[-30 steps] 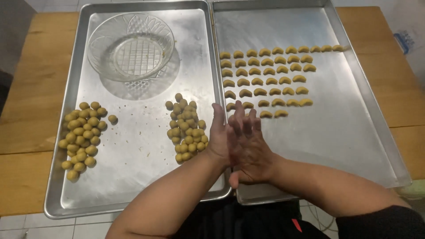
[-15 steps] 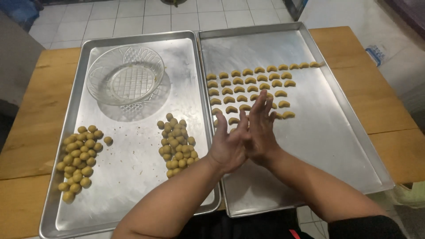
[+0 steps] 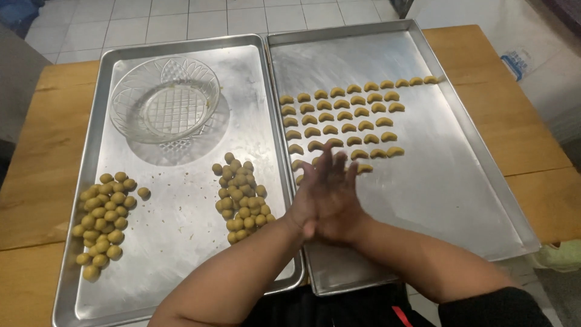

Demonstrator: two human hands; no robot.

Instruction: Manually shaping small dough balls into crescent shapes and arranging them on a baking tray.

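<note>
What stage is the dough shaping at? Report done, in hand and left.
Done: several rows of crescent pieces lie on the right tray. In hand: the left hand and right hand are pressed palm to palm over that tray; anything between them is hidden. Left: two heaps of dough balls and sit on the left tray, beside a glass bowl that looks nearly empty.

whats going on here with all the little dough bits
A person presses the left hand and right hand palm to palm over the right tray; whatever is between them is hidden. That tray holds rows of small crescent pieces. The left tray holds two heaps of dough balls and an empty glass bowl. Both trays sit on a wooden table.
</note>
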